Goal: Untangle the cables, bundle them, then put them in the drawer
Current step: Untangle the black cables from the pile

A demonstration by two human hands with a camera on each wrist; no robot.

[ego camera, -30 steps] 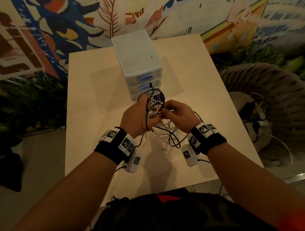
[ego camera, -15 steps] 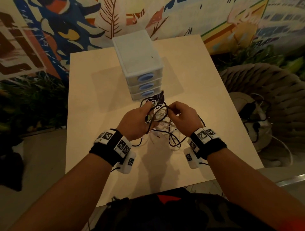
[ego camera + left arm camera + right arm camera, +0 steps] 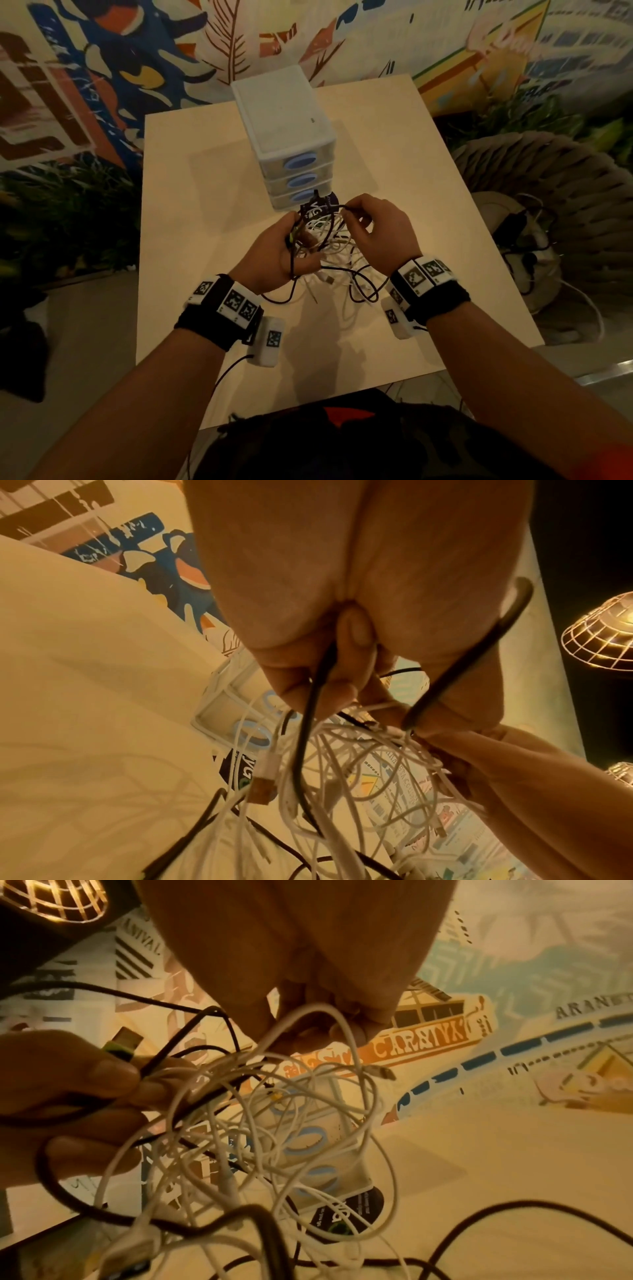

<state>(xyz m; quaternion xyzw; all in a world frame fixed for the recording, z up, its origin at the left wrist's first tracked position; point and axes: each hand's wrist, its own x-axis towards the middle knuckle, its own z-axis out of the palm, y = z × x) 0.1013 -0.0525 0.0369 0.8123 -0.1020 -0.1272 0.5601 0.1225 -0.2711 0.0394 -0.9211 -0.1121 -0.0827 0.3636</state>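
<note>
Nearest the person, both forearms reach out over the pale beige rectangular table (image 3: 205, 205), each wrist wrapped in a black band with white coded tags.

Left hand (image 3: 274, 253) — fingers curled round a thick black cable (image 3: 308, 723) and part of the knot; a black loop runs over the thumb side. A green-tipped USB plug (image 3: 121, 1045) pokes out above its fingers.

Between the hands hangs the tangle of thin white and black cables (image 3: 329, 246), lifted off the table at the top, its lower loops trailing onto the surface just in front of the wrists. A white USB plug (image 3: 268, 764) dangles in the middle of it.

Right hand (image 3: 380, 233) — thumb and fingertips pinched on a black strand at the top of the tangle; the wrist view shows a white loop passing under the curled fingers too.

Just beyond the tangle lies a dark round label with white lettering (image 3: 317, 209), touching the foot of a small white plastic three-drawer chest with pale blue oval handles (image 3: 284, 137). All three drawers are closed.

Farther off, a painted mural wall (image 3: 102, 68).
</note>
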